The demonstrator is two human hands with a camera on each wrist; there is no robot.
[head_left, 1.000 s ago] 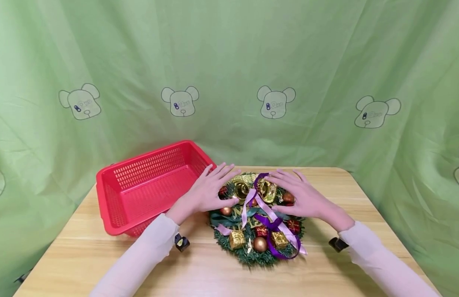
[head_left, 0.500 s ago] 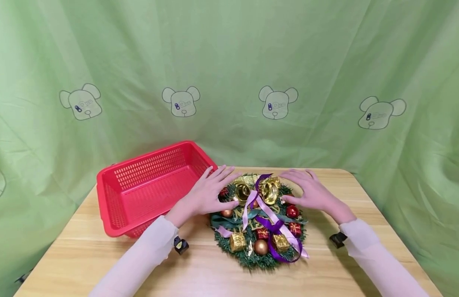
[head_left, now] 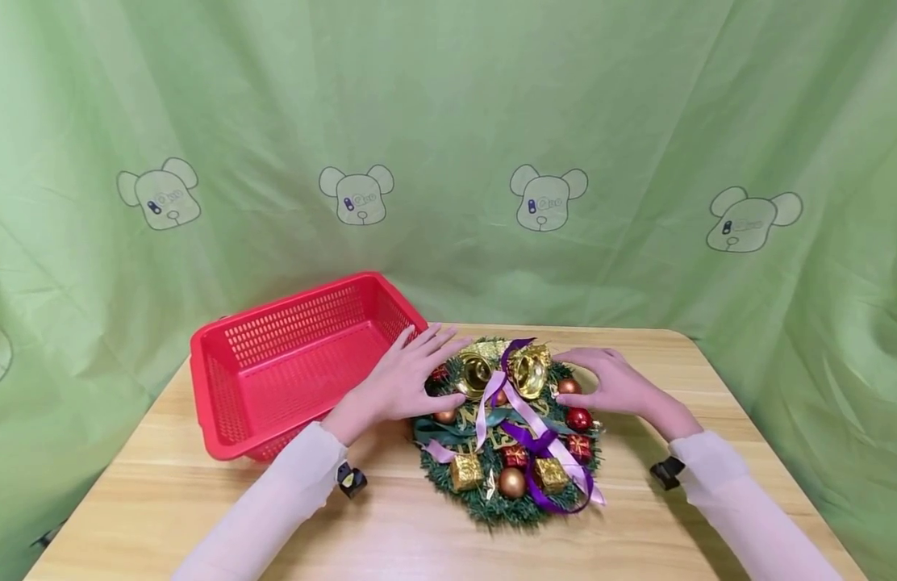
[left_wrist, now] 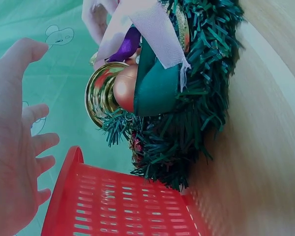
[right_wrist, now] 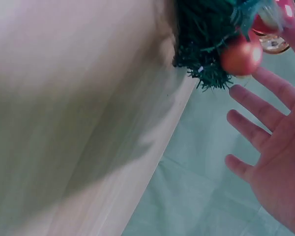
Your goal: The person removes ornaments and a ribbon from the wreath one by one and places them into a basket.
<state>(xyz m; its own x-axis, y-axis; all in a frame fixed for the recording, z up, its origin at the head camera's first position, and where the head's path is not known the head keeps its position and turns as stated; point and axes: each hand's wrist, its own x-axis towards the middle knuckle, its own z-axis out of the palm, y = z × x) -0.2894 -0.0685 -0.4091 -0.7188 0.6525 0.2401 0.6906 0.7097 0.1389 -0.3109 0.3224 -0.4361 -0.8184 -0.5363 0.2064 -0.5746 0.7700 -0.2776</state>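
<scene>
A Christmas wreath [head_left: 492, 507] of green tinsel lies on the table, decorated with gold bells [head_left: 530, 376], baubles [head_left: 511, 482], small gift boxes and ribbons. My left hand [head_left: 401, 379] hovers over its upper left side, fingers spread and straight. In the left wrist view, a gap shows between that palm and the dark green ribbon [left_wrist: 157, 88]. At the opposite side is my right hand [head_left: 615, 389], its thumb close to a copper bauble [head_left: 569, 387] and its fingers loosely bent. The right wrist view shows its fingertips beside the wreath's edge, gripping nothing.
A red perforated plastic basket [head_left: 303, 371] stands to the left, its right side partly behind my left hand. The wooden table [head_left: 390, 532] ends at a green curtain [head_left: 448, 105] printed with bear heads.
My right hand has moved right and slightly down, from over the gold bell to the wreath's right edge, uncovering baubles. My left hand has stayed nearly in place.
</scene>
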